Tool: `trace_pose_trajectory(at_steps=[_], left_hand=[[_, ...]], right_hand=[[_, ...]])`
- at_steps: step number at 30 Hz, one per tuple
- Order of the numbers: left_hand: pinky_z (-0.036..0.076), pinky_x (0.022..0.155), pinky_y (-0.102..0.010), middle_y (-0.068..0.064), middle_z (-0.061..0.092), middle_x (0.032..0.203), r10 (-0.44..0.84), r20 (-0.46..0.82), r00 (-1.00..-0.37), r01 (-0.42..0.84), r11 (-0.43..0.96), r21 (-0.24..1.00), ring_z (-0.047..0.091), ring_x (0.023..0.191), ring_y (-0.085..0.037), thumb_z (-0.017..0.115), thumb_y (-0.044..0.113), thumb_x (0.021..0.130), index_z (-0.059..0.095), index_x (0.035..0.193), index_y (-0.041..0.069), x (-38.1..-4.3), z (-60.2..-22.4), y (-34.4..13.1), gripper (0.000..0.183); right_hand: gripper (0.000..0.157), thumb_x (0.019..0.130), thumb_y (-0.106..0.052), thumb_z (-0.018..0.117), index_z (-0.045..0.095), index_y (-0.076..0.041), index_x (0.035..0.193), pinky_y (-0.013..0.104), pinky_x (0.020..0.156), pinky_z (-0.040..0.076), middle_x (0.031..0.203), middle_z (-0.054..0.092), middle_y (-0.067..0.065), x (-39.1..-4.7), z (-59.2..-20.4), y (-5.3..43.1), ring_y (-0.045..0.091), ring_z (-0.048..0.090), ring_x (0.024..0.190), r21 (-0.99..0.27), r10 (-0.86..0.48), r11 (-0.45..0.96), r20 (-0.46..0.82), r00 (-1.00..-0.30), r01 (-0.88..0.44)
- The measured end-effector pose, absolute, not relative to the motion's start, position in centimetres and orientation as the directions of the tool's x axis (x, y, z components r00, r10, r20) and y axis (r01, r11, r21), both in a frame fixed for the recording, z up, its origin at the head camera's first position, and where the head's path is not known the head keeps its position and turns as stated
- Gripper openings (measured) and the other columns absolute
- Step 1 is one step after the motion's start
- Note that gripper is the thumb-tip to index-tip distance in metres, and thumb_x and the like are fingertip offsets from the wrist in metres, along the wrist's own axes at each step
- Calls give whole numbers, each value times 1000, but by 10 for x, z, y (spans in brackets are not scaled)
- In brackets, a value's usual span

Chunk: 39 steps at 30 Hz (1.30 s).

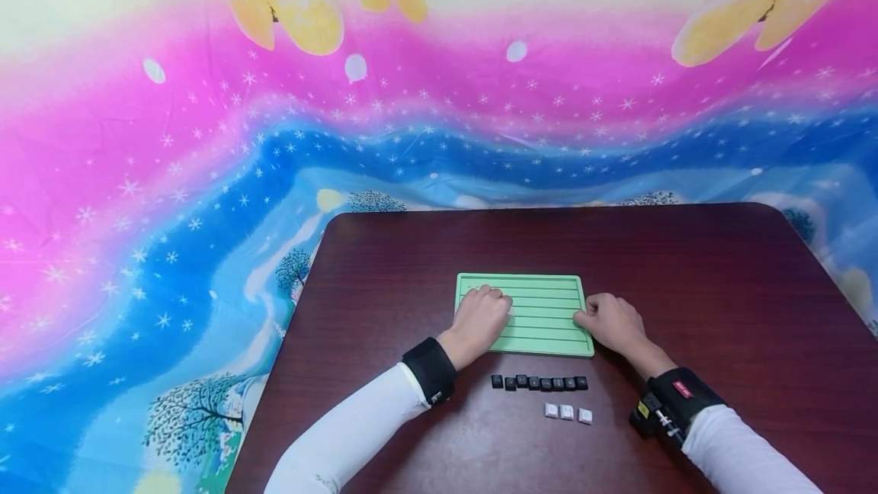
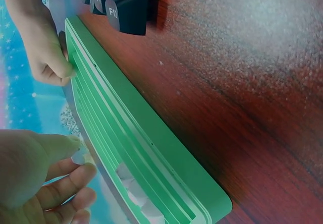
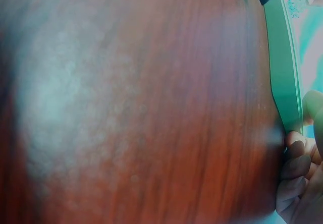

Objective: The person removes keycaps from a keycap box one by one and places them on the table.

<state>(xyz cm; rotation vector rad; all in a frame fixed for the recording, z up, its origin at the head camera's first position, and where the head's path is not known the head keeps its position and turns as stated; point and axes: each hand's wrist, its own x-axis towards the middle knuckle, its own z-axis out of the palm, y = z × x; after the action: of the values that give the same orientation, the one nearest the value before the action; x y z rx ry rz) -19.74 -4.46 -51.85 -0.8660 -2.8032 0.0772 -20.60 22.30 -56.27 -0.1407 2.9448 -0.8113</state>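
Note:
A green ridged tray [image 1: 542,341] lies on the table. Over its left part, my left hand [image 1: 480,319] pinches a small white keycap [image 2: 79,155] between thumb and forefinger. Several white keycaps [image 2: 139,193] sit in the tray at its left end, seen in the left wrist view and mostly hidden by the hand in the head view. At the right edge, my right hand [image 1: 613,322] grips the tray, its thumb over the rim and its curled fingers [image 3: 295,168] against the outer side.
A row of several black keycaps [image 1: 546,384] stands in front of the tray. Nearer still are three white keycaps [image 1: 566,412] on the dark red-brown table [image 1: 384,265]. Behind the table hangs a colourful printed cloth [image 1: 439,97].

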Motion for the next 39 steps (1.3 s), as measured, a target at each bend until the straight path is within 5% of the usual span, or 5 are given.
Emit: trace_pose_trajectory(at_steps=[39], left_hand=[[45,59,-22,8,72,87,645,220,-732,642,761,-96,62,77,-9,67,26,95,75,96,21,-169,-510,-42,9]], right_hand=[[39,87,-26,61,34,-16,61,27,52,18,56,25,-6,-206,-566,224,14,22,52,-510,-109,858,-54,-993,-66]])
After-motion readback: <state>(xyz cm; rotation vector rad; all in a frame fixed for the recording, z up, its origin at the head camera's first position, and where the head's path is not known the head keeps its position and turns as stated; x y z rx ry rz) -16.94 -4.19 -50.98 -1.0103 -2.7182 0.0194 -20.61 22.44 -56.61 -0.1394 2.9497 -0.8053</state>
